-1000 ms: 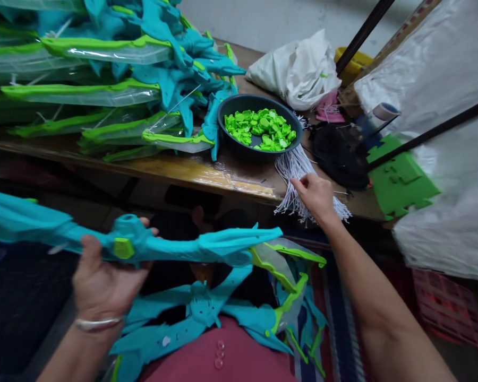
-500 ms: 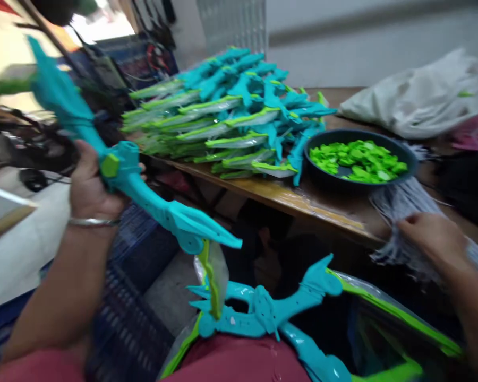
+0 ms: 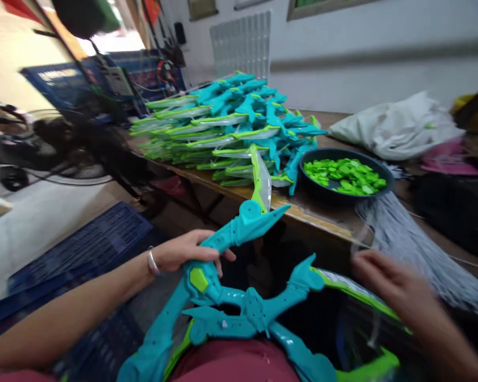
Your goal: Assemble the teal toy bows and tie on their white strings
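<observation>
My left hand grips a teal plastic toy bow near its middle, beside a green hexagonal cap. The bow stands tilted before me, one green-edged clear limb pointing up toward the table. My right hand, slightly blurred, is closed with its fingers pinched on a thin pale cord, which loops above the fingers and dangles below them. It is just in front of a bundle of grey cords hanging over the table edge. More teal bow parts lie across my lap.
Many teal and green bows are stacked in a pile on the wooden table. A dark round pan of small green pieces stands beside it. A white sack lies behind. Blue crates are on the floor at left.
My left hand has brought the bow down and right, from the raised left side to above my lap. My right hand has drawn a cord away from the bundle, moving left and toward me.
</observation>
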Tool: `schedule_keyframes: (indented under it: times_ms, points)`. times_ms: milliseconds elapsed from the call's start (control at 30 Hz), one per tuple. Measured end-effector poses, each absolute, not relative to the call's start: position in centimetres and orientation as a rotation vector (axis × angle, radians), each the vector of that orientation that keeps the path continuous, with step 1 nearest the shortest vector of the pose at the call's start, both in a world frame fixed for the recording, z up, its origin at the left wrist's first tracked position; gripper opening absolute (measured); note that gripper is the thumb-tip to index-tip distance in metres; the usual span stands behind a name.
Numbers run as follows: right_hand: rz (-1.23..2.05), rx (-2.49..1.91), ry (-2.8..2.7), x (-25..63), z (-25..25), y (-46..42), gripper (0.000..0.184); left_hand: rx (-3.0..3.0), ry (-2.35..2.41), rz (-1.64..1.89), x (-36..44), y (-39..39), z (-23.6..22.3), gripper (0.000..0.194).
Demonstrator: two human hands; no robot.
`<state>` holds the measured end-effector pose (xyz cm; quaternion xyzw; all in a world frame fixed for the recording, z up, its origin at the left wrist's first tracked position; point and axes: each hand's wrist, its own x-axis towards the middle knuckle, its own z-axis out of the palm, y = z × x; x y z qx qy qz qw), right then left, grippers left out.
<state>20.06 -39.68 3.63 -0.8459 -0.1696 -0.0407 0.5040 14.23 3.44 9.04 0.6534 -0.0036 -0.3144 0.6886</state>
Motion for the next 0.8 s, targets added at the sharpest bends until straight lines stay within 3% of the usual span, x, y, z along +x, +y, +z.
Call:
schedule_keyframes:
  times_ms: [100, 200, 467, 633, 800]
  points:
    - [0.197, -1.971, -0.574, 14.2, 3.2, -31.4, 0.028, 1.328, -0.095, -0.846, 14.6, 0.8, 5.0, 0.066]
    - [0.414, -1.852, -0.674, 11.0, 0.5, -26.6, 0.024, 1.233, -0.128, -0.948, 15.4, -1.1, 2.8, 0.065]
    - [0.773, -1.352, -0.389, 10.3, -2.6, -25.6, 0.020, 1.070, -0.126, -1.098, 16.4, -2.8, 2.1, 0.051]
    - [0.644, -0.838, 0.105, 14.1, -2.7, -24.9, 0.043, 1.178, -0.120, -1.247, 15.9, -2.6, 2.6, 0.058]
    - [0.490, -0.846, 0.173, 17.8, -3.6, -25.3, 0.060, 1.398, -0.166, -1.359, 14.9, -1.9, 3.6, 0.052]
